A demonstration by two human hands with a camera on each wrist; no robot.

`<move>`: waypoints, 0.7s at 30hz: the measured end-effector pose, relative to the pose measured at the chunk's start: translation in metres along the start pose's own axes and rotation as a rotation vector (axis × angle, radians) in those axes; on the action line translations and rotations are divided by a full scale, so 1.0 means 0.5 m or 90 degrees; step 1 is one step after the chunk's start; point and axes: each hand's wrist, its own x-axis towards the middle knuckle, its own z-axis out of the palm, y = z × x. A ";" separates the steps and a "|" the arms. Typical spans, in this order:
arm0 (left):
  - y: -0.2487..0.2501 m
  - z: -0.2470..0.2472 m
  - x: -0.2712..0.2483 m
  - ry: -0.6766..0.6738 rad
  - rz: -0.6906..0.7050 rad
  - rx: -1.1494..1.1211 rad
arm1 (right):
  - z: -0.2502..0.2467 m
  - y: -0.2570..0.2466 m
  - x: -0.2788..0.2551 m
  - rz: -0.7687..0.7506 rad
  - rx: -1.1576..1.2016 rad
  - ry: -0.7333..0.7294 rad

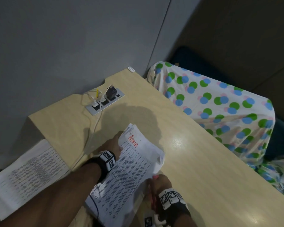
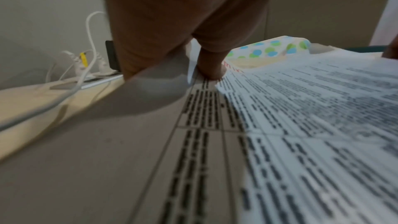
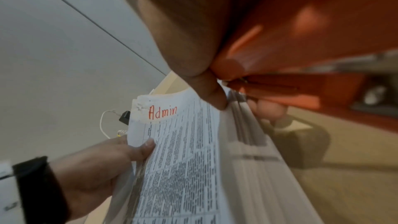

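A thick stack of printed papers (image 1: 129,169), with "Admin" handwritten in red at its top corner, is held a little above the wooden table (image 1: 195,161). My left hand (image 1: 117,142) grips its left edge near the top, thumb on the top sheet (image 2: 212,67) and fingers underneath. My right hand (image 1: 160,181) pinches the lower right edge, thumb on top (image 3: 213,94) and fingers below the fanned page edges. An orange stapler-like tool (image 3: 301,40) sits against the right palm. The stack (image 3: 183,159) bends between the two hands.
Another printed sheet (image 1: 28,174) lies over the table's left edge. A socket panel (image 1: 105,100) with a black charger and white cables (image 1: 92,136) sits at the back by the wall. A dotted cloth (image 1: 220,104) covers something right of the table.
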 end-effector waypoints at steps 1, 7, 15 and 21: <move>-0.002 -0.001 0.003 0.002 0.000 -0.003 | -0.010 0.000 -0.001 0.010 0.021 0.019; -0.023 -0.014 0.029 0.018 0.042 -0.024 | -0.106 -0.063 -0.017 -0.023 0.408 0.066; 0.050 -0.077 -0.034 -0.133 0.301 -0.196 | -0.111 -0.188 -0.028 -0.111 0.662 0.003; 0.089 -0.079 -0.097 -0.122 0.376 -0.138 | -0.051 -0.217 -0.046 -0.189 0.601 -0.037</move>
